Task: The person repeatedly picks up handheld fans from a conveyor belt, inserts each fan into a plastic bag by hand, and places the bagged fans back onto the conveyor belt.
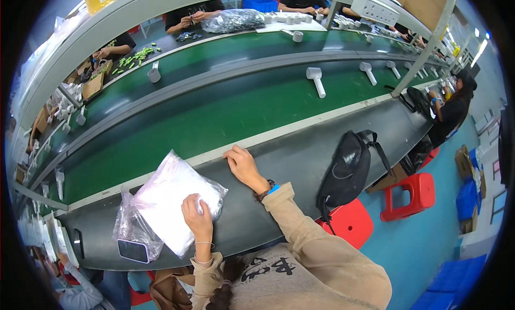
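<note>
A stack of clear plastic bags round something white, a packet (166,200), lies on the dark bench. My left hand (198,218) rests on its right side, fingers lying loosely over the plastic and gripping nothing. At the bench's far edge, beside the pale rail (214,153), is my right hand (245,168). Its fingers are slightly bent and apart, with nothing seen in them. Left of the packet, a crumpled clear bag (135,224) sits behind a phone (133,251) with a pale frame.
Several white handheld devices (316,82) with round heads lie on the green conveyor (257,109). A black bag (347,168) is on the bench to the right. Red stools (410,196) stand beside it. Other people work across the belt and at the far right.
</note>
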A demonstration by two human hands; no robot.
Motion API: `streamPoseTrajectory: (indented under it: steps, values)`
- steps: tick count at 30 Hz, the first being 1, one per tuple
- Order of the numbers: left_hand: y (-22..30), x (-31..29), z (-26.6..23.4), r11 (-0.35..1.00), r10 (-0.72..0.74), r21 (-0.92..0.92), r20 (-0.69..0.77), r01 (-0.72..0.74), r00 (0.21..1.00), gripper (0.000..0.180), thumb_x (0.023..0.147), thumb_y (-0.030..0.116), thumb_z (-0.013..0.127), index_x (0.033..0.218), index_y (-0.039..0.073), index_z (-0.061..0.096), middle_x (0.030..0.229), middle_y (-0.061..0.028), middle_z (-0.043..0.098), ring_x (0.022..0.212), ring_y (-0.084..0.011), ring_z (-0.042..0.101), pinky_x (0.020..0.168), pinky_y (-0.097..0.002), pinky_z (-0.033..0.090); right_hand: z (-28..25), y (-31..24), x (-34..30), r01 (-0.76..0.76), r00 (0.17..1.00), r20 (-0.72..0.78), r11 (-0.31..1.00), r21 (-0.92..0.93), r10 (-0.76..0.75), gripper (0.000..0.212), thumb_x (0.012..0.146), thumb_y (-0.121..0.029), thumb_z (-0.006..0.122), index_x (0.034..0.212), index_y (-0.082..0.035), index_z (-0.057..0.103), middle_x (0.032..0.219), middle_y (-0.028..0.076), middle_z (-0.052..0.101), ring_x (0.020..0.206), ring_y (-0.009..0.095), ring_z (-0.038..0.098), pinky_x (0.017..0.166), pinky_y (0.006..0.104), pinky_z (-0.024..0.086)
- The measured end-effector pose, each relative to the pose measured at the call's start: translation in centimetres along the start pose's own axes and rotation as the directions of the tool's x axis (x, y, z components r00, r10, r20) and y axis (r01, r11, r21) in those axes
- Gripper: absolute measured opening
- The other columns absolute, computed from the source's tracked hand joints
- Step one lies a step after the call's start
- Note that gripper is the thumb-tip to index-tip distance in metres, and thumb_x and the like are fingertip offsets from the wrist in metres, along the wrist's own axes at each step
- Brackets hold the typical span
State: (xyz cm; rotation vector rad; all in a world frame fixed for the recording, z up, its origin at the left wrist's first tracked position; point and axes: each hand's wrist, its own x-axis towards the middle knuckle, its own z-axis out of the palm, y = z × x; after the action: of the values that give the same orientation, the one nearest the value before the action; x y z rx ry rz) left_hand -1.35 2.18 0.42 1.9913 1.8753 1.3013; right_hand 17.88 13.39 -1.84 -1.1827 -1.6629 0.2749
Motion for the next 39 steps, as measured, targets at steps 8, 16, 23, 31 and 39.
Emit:
streamPoseTrajectory:
  steps: [8, 16, 23, 31, 39]
  values:
    - [-0.1, 0.1, -0.1, 1.0, 0.005, -0.001, -0.01, -0.005, 1.0, 0.019, 0.082, 0.0, 0.06, 0.101, -0.001, 0.06, 0.101, -0.0168, 0.061, 0.096, -0.0352, 0.057, 0.087, -0.0411, 0.046, 0.1, -0.2, -0.1, -0.029, 0.999, 0.021, 1.0, 0.004, 0.029, 0.009, 0.086, -0.002, 0.06, 0.089, -0.007, 0.066, 0.087, 0.009, 0.059, 0.08, 0.035, 0.057, 0.075, 0.0438, 0.047]
    - [-0.2, 0.0, -0.1, 1.0, -0.02, 0.001, -0.002, 0.02, 1.0, 0.021, 0.083, 0.002, 0.06, 0.104, 0.0, 0.061, 0.104, -0.0167, 0.061, 0.098, -0.0356, 0.056, 0.086, -0.0426, 0.045, -0.3, -0.6, 0.2, -0.084, 0.993, 0.084, 0.996, -0.041, 0.087, 0.012, 0.085, -0.005, 0.062, 0.096, -0.008, 0.066, 0.089, 0.009, 0.06, 0.083, 0.035, 0.058, 0.075, 0.0433, 0.048]
    - [0.0, -0.1, -0.3, 1.0, -0.017, 0.003, 0.004, 0.017, 1.0, 0.021, 0.081, 0.0, 0.06, 0.102, 0.0, 0.061, 0.102, -0.0163, 0.061, 0.097, -0.0349, 0.057, 0.086, -0.0415, 0.046, -0.5, -0.9, 0.3, 0.05, 0.998, 0.052, 0.974, -0.221, -0.039, 0.036, 0.083, -0.014, 0.068, 0.118, -0.009, 0.061, 0.119, 0.012, 0.06, 0.114, 0.031, 0.054, 0.098, 0.0431, 0.039]
    - [-0.2, -0.2, -0.2, 1.0, -0.023, -0.005, -0.011, 0.023, 1.0, 0.023, 0.08, 0.001, 0.061, 0.103, 0.0, 0.062, 0.104, -0.0167, 0.062, 0.097, -0.0352, 0.057, 0.086, -0.042, 0.045, -0.3, -0.4, -0.1, -0.006, 0.988, 0.15, 0.984, -0.179, 0.033, 0.038, 0.082, -0.015, 0.069, 0.118, -0.008, 0.06, 0.121, 0.012, 0.058, 0.117, 0.032, 0.051, 0.102, 0.0442, 0.036]
    - [-0.3, -0.2, -0.3, 1.0, -0.026, -0.008, 0.012, 0.027, 1.0, 0.024, 0.08, 0.001, 0.061, 0.104, 0.001, 0.062, 0.105, -0.0165, 0.062, 0.099, -0.035, 0.058, 0.086, -0.0421, 0.046, -0.1, -0.1, -0.2, -0.013, 0.992, 0.121, 0.985, -0.174, 0.034, 0.034, 0.083, -0.015, 0.068, 0.115, -0.008, 0.062, 0.122, 0.012, 0.058, 0.117, 0.033, 0.052, 0.101, 0.0446, 0.037]
